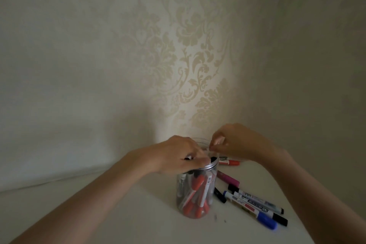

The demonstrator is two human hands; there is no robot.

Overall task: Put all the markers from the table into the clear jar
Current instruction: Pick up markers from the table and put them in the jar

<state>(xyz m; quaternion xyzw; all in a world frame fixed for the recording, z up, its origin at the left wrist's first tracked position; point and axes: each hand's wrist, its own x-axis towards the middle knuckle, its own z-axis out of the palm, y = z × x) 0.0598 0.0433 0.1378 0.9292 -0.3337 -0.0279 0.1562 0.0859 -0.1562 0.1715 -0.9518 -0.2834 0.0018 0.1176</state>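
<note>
The clear jar (195, 196) stands upright on the white table (128, 214), holding several red, black and white markers. My left hand (178, 156) lies over the jar's mouth, its fingers curled round a marker (188, 158) of which only the tip shows. My right hand (235, 142) hovers at the far right of the jar's rim with curled fingers and fingertips close together; whether it holds anything is unclear. Several markers lie on the table right of the jar: a red one (230, 162), a pink one (227, 179), a blue-capped one (251, 210) and black-capped ones (259, 201).
A patterned wallpaper wall (188, 55) rises right behind the table. The table's rounded front right edge (297, 222) runs close to the loose markers. Bare table surface lies left of the jar and in front of it.
</note>
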